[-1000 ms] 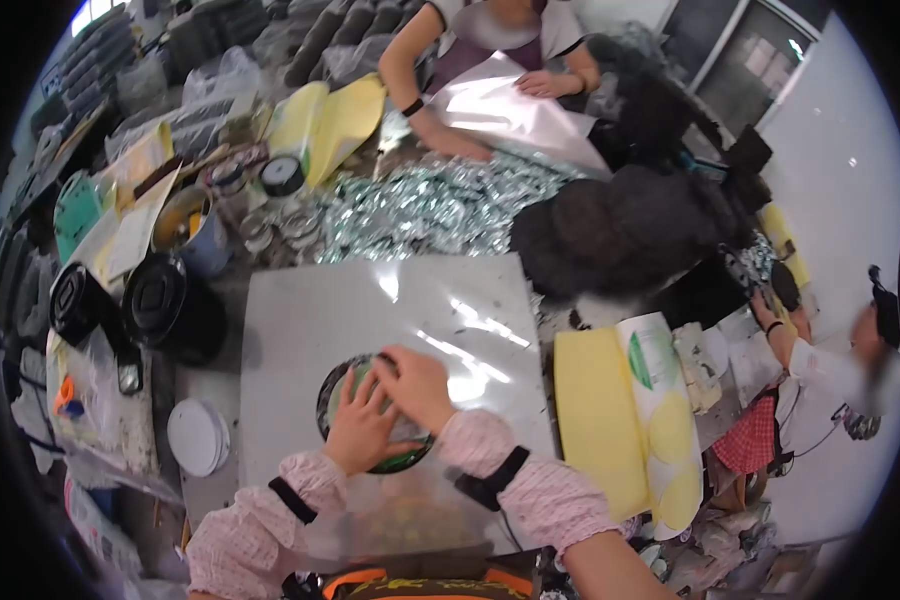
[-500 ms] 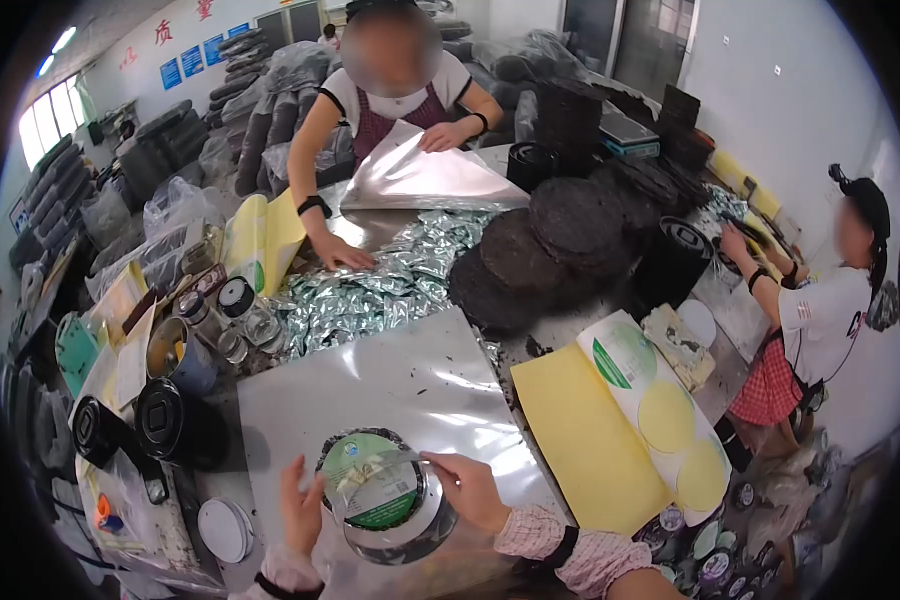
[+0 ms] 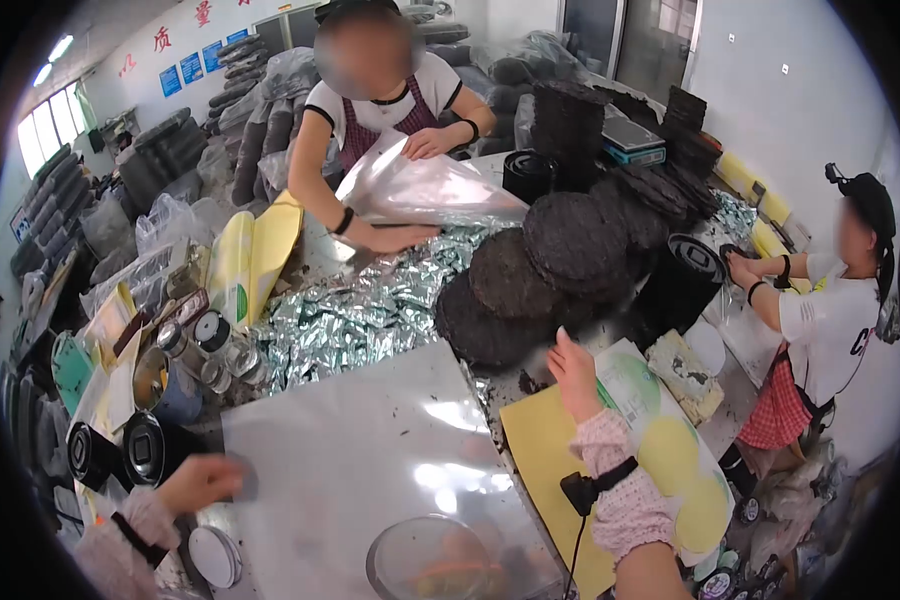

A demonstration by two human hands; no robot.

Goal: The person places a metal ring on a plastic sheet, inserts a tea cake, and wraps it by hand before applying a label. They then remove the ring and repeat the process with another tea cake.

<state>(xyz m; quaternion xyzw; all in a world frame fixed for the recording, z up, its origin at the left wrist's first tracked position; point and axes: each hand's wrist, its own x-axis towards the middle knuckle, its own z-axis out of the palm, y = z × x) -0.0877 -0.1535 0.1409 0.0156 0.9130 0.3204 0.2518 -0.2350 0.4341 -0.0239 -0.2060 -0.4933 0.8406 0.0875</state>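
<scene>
Your right hand [image 3: 573, 378] lay stretched forward over the right side of the table [image 3: 492, 386]. Its fingers [image 3: 560, 350] were open and held flat together, resting where the top of a yellow sheet [image 3: 540, 440] met a white sticker sheet [image 3: 660, 420] printed with one green round label and several yellow ones. A pink patterned sleeve and a black wrist strap [image 3: 595, 487] showed behind the hand. Just beyond your fingertips stood a heap of dark round pressed cakes [image 3: 530, 265]. Your left hand [image 3: 200, 482] was low on the left and blurred. It was at the left edge of a large silver sheet [image 3: 370, 450] that lay flat in front of you, and whether its fingers gripped that edge could not be told. A round shiny-rimmed dish [image 3: 425, 560] sat on the near end of the silver sheet. Black round tins [image 3: 145, 450] and a white lid [image 3: 215, 555] stood close to your left hand. A pile of crumpled silver wrappers [image 3: 360, 300] lay past the sheet. Across the table a co-worker held another silver sheet [image 3: 420, 185], and a second person stood at the right edge.
</scene>
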